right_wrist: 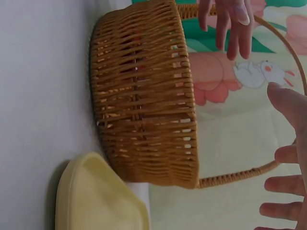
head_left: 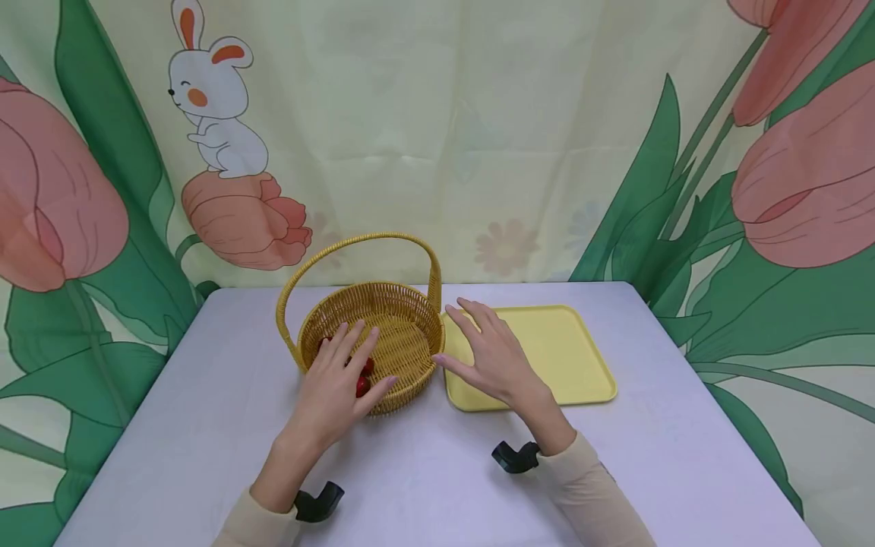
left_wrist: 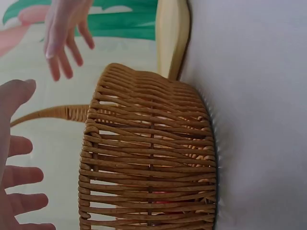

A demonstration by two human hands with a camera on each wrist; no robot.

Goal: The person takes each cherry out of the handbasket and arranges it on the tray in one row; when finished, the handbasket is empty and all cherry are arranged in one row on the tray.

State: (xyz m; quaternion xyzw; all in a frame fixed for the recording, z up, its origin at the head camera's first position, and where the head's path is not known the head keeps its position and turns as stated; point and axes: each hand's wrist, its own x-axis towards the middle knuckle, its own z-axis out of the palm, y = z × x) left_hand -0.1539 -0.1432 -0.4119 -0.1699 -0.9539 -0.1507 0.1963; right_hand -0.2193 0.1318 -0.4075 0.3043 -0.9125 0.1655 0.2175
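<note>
A round wicker basket with a tall arched handle stands at the back of the table, left of the middle. Small red fruits, glossy and round, lie in its left part, partly hidden behind my left hand. That hand hovers over the basket's near left side, fingers spread and holding nothing. My right hand is above the left part of a yellow tray, near the basket's right rim, also spread and holding nothing. In the left wrist view, a bit of red shows through the basket's weave.
A white-covered table bears the basket and the tray, which stand side by side. Behind it hangs a curtain printed with tulips and a rabbit. A black wrist mount sticks out by the left sleeve, another by the right.
</note>
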